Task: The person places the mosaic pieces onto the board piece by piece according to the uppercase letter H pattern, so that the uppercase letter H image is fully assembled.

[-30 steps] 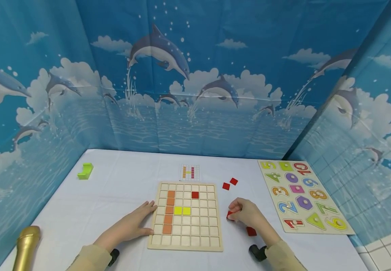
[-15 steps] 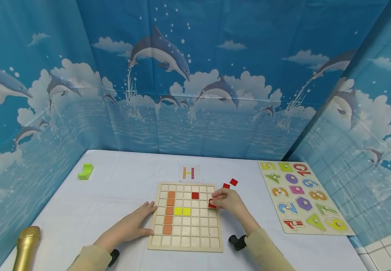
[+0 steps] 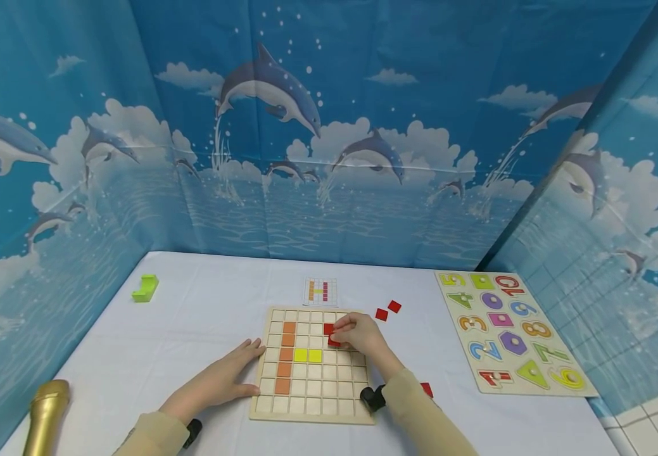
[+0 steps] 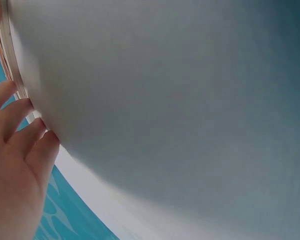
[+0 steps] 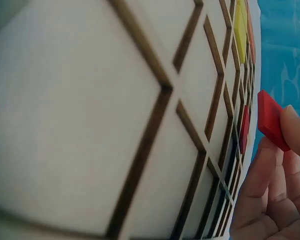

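Note:
Pinched between the thumb and fingers of my right hand [image 3: 361, 335] is a square red tile [image 5: 271, 120], held tilted over the wooden grid board [image 3: 311, 418]. In the head view it overlaps the lower part of another red tile [image 3: 328, 328] lying in the grid. A column of several orange tiles [image 3: 284, 370] fills the board's left side, with two yellow tiles [image 3: 301, 355] in a row beside it. My left hand [image 3: 220, 378] rests at the board's left edge, fingers extended and fingertips against the frame, as the left wrist view also shows.
Two loose red tiles [image 3: 382, 314] lie right of the board; another [image 3: 427, 389] is partly behind the right sleeve. Behind the board is a small pattern card [image 3: 333, 300]. A number puzzle [image 3: 539, 380] stands at right, a green block [image 3: 145, 288] and gold microphone [image 3: 46, 411] at left.
My right hand has picked up a red tile from the table right of the board and carried it left over the grid. The left hand has stayed in place.

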`<action>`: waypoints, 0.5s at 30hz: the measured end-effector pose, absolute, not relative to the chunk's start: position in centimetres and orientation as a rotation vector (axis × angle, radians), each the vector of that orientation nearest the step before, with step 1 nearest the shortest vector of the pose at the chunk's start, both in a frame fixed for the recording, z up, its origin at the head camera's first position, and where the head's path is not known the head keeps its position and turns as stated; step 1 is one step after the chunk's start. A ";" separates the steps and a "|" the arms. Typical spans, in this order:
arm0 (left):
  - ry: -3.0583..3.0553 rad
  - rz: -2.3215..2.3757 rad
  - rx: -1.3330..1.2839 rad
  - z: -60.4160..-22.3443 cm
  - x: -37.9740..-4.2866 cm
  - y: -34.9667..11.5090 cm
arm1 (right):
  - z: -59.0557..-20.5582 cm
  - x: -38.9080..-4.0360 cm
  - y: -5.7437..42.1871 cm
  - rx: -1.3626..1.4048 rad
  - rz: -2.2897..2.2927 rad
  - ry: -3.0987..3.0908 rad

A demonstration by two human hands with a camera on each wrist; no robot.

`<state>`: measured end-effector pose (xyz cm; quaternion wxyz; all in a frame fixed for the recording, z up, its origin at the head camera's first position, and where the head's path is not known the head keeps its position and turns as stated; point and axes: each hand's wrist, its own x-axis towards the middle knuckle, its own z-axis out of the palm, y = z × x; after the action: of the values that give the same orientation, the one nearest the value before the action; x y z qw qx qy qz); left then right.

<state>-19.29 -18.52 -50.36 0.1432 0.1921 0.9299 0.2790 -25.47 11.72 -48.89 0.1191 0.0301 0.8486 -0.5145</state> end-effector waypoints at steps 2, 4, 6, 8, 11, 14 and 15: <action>2.682 0.802 0.553 -50.4 -19.3 -18.5 | -49.0 -25.6 11.6 0.077 -1.499 2.469; 2.682 0.800 0.552 -50.4 -19.3 -18.5 | -49.2 -25.7 11.5 0.075 -1.488 2.466; 2.684 0.799 0.553 -50.4 -19.3 -18.5 | -49.4 -25.8 11.5 0.082 -1.476 2.469; 2.684 0.799 0.552 -50.4 -19.3 -18.4 | -49.4 -25.9 11.5 0.074 -1.446 2.497; 2.683 0.800 0.545 -50.3 -19.3 -18.4 | -49.4 -25.9 11.4 0.055 -1.401 2.534; 2.681 0.800 0.537 -50.3 -19.3 -18.4 | -49.4 -26.0 11.3 0.017 -1.356 2.565; 2.681 0.801 0.535 -50.4 -19.3 -18.4 | -49.5 -26.0 11.2 0.016 -1.348 2.565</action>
<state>-19.31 -18.37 -50.35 0.1460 0.1859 0.9310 0.2781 -25.97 11.23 -49.46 0.1217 0.0055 0.8786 -0.4617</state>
